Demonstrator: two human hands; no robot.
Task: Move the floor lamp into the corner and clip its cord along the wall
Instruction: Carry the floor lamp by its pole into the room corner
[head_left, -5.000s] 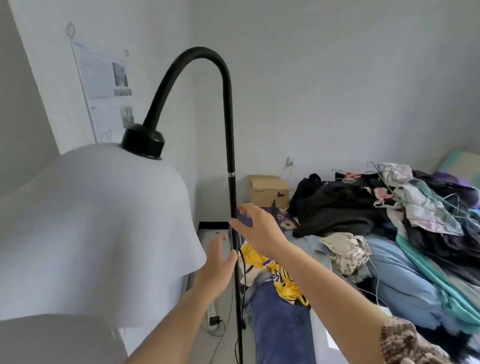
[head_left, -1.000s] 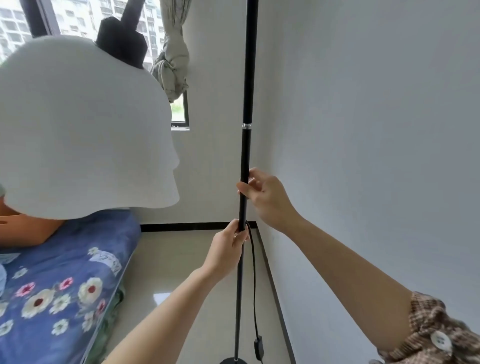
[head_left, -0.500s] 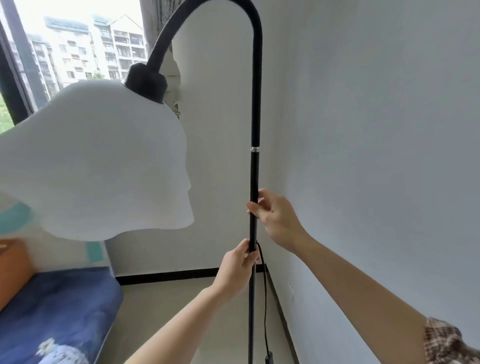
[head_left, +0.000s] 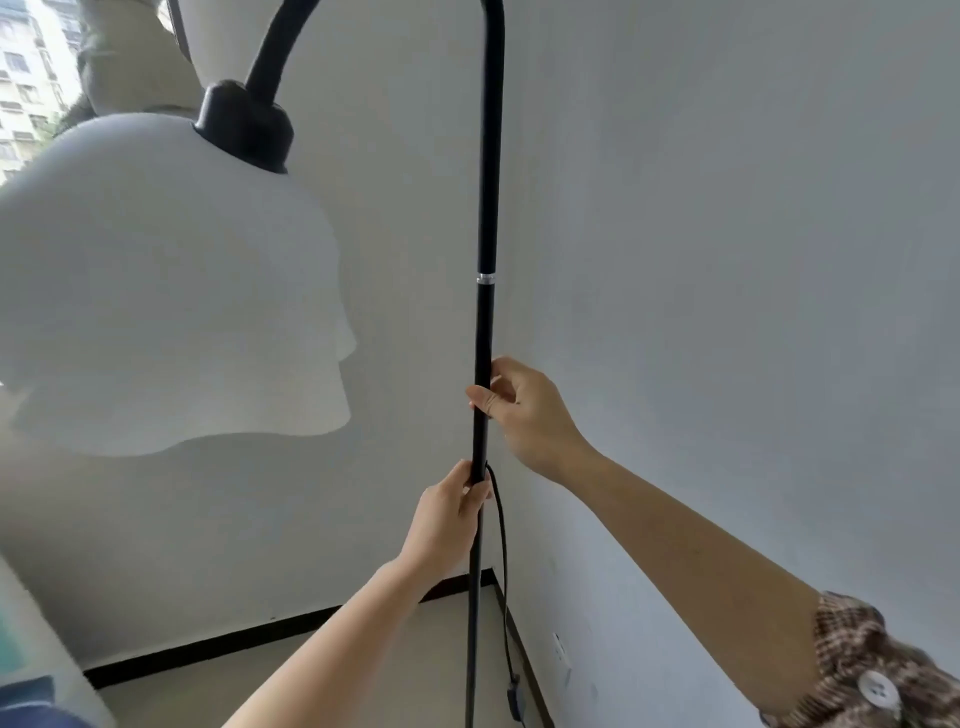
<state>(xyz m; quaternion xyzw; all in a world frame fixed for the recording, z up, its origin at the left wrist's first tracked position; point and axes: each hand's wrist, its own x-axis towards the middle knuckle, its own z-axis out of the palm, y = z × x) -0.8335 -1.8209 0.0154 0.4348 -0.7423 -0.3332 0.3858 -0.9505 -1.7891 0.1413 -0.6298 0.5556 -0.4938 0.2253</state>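
Matte white corner (head_left: 511, 291), slim black lamp pole (head_left: 484, 332)

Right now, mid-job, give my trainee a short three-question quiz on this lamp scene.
1. True or false: both hands grip the lamp pole.
2. Which hand is higher on the pole: A) left hand, B) right hand?
3. Fill in: the cord hangs down on the pole's ____ side, toward the right-hand wall.

Key: 1 true. 2 B. 3 right. The cord leaves the pole by the left hand's fingers; its inline switch dangles near the black baseboard.
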